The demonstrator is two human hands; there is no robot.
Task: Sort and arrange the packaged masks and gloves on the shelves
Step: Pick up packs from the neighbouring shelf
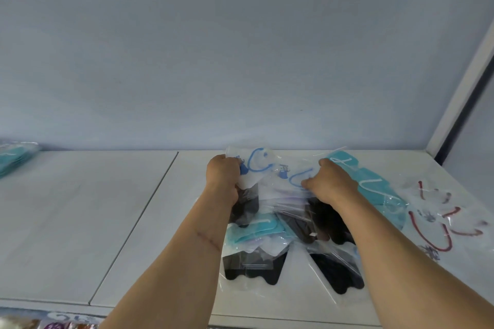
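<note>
White shelf (pixel 80 222) under a pale blue back wall (pixel 240 48): at its far left edge lies a stack of teal packets (pixel 13 159). Your left hand (pixel 223 176) reaches forward, fingers curled round the corner of a clear packet with blue print (pixel 256 165). Beneath it sits the heap of packets (pixel 267 243), teal and black. Your right hand (pixel 330 181) pinches the same packet's other side. Further right lie a teal packet (pixel 374 184) and a clear packet with red print (pixel 441 222).
</note>
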